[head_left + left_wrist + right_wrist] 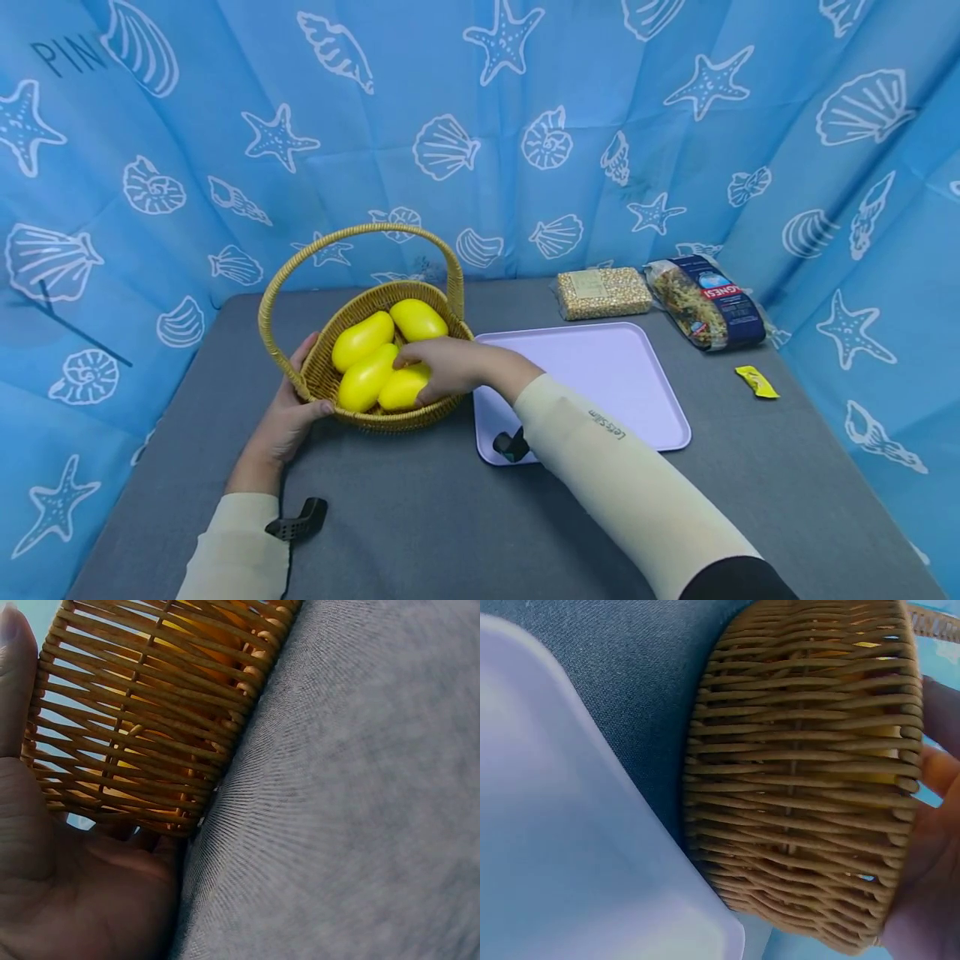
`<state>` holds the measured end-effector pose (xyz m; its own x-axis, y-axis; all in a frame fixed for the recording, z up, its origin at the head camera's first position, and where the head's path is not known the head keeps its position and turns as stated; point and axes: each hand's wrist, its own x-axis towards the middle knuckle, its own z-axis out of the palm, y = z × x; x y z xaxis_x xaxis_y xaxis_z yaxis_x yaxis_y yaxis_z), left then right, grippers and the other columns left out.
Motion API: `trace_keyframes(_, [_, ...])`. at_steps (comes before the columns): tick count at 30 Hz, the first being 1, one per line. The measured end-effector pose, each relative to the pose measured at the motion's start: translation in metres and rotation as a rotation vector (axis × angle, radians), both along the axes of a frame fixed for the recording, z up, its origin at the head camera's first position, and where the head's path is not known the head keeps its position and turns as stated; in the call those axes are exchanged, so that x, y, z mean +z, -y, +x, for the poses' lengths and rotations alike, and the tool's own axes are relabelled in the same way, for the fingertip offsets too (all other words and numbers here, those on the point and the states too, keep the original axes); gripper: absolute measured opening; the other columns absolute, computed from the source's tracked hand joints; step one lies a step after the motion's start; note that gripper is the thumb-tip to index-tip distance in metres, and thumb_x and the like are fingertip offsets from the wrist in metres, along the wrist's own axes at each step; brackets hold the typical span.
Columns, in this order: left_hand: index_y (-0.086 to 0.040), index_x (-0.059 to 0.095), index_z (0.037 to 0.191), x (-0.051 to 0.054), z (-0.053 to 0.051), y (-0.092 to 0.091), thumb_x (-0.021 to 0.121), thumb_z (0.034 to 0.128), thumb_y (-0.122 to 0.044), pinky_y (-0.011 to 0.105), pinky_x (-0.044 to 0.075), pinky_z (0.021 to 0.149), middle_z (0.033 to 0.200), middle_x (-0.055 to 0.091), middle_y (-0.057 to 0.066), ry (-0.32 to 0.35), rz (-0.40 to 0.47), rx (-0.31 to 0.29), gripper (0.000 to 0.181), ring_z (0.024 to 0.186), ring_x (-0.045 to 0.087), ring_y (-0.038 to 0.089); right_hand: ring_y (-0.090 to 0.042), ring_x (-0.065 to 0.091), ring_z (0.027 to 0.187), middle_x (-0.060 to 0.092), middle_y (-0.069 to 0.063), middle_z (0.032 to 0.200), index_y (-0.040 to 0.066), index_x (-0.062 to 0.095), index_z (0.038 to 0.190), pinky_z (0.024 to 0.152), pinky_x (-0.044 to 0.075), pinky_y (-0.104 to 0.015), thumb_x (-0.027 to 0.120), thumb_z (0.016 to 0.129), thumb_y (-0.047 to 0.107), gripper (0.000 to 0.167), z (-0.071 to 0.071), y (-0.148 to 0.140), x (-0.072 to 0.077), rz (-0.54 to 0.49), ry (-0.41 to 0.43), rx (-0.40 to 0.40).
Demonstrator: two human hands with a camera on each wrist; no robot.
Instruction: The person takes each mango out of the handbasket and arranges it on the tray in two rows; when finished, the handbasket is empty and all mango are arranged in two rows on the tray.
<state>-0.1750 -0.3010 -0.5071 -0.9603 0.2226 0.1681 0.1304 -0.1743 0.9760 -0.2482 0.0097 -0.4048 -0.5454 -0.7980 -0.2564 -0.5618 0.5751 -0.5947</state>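
Note:
A wicker basket (390,423) with a tall arched handle stands on the left part of the table and contains several smooth yellow mangoes (363,340). My left hand (288,417) holds the basket's left side, thumb along the front rim and fingers around the outer wall. In the left wrist view, that palm is against the woven side (142,712). Reaching in over the right rim, my right hand (450,367) grips the front-right mango (401,388), its fingers spread over the top and side. The right wrist view has the basket wall (802,780) hiding most of those fingertips.
A pale lilac tray (600,358) lies right of the basket, partly under my right forearm. Behind it are a bag of dried grains (604,293) and a pasta bag (705,304). A small yellow packet (757,382) lies at the right. A blue curtain (510,167) borders the table.

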Motion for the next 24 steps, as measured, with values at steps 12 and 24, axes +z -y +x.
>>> trace_keyframes(12, [-0.020,0.010,0.177,0.000,-0.001,0.000,0.073,0.1013,0.007,0.031,0.044,0.113,0.176,0.019,0.018,-0.002,0.011,-0.010,0.102,0.148,0.039,0.023,-0.019,0.052,0.127,0.055,-0.001,0.152,0.017,0.057,0.157,0.102,0.047,-0.042,0.084,0.098,0.025,0.066,0.018,-0.036,0.002,-0.443,-0.012,-0.159])
trace_keyframes(24, [-0.022,0.012,0.177,0.000,0.000,0.000,0.077,0.1007,0.002,0.028,0.044,0.113,0.177,0.017,0.018,-0.003,0.008,0.001,0.104,0.150,0.038,0.021,-0.030,0.057,0.125,0.057,-0.002,0.148,0.010,0.055,0.158,0.097,0.054,-0.054,0.083,0.098,0.018,0.067,0.052,-0.078,-0.008,-0.800,-0.042,-0.407])
